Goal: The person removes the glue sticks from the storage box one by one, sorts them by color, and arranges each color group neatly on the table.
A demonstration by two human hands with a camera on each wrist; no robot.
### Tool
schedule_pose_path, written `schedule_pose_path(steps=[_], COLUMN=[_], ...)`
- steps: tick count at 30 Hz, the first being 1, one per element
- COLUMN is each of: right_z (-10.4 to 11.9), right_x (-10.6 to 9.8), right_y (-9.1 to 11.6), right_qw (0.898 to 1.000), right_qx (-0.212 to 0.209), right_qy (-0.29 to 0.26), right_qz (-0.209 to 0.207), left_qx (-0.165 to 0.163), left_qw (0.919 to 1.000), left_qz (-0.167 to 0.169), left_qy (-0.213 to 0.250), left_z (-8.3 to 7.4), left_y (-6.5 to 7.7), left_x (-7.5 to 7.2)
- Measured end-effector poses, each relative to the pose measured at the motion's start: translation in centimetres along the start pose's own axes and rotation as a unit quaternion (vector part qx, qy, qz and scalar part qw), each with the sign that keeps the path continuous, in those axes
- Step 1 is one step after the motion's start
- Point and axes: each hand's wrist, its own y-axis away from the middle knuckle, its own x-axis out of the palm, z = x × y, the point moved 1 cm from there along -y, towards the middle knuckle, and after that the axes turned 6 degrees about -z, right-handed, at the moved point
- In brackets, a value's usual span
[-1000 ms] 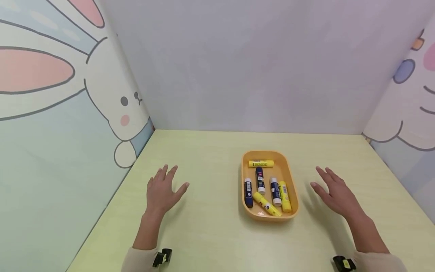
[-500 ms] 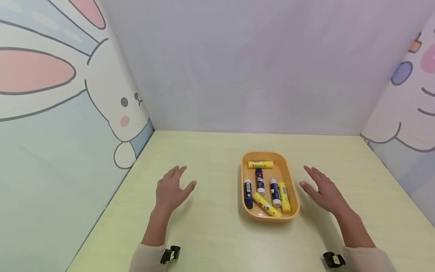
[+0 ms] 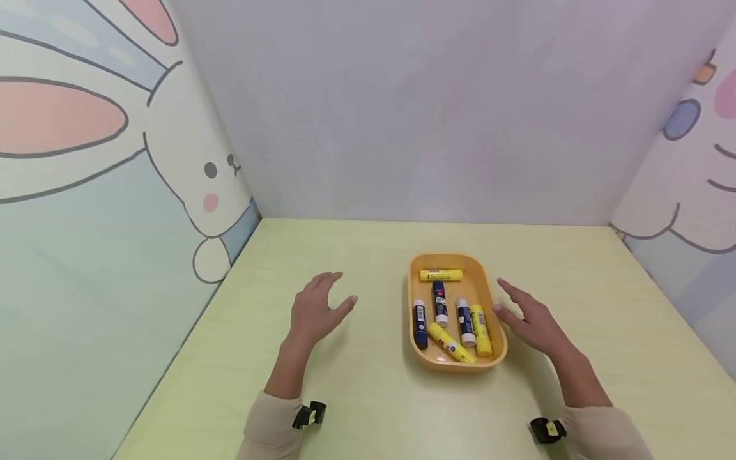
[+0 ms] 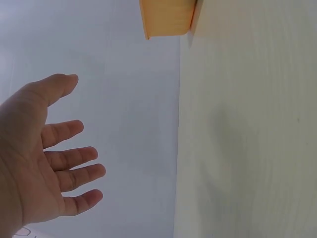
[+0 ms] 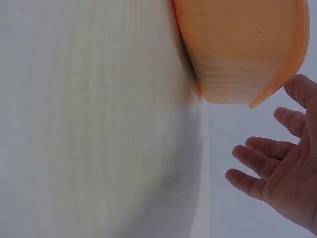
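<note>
An orange tray (image 3: 497,354) with rounded corners sits on the table, holding several glue sticks. Some are yellow, like the glue stick (image 3: 440,275) lying across its far end; others are dark blue with white, like the glue stick (image 3: 420,324) along its left wall. My right hand (image 3: 531,322) is just right of the tray, thumb tip right at the rim, fingers spread and holding nothing. To the tray's left, with a gap of table between, my left hand (image 3: 316,312) hovers with relaxed, parted fingers. In the left wrist view only the tray's corner (image 4: 167,17) shows.
The pale wooden table (image 3: 368,409) meets a grey back wall (image 3: 402,115). A side panel with a cartoon rabbit (image 3: 190,172) rises on the left, another cartoon panel (image 3: 684,185) on the right. Each wrist carries a small black camera mount (image 3: 309,415).
Both hands have moved inward: the left hand to the right, the right hand to the left as far as the tray's rim. The tray and glue sticks stay where they were.
</note>
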Motion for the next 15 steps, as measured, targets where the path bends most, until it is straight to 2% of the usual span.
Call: schedule_pose_path(steps=[8, 15], right_z=[0.2, 0.1], right_x=[0.8, 1.7], right_y=[-0.2, -0.9], right_qw=[0.998, 0.996], right_qx=[0.006, 0.013], right_qy=[-0.069, -0.087], right_qz=[0.006, 0.017], left_qx=[0.016, 0.02], left_qw=[0.9991, 0.998], left_qz=[0.012, 0.029], left_qy=[0.037, 0.053], left_z=[-1.5, -2.8], left_y=[-1.0, -1.6], left_x=[1.4, 2.5])
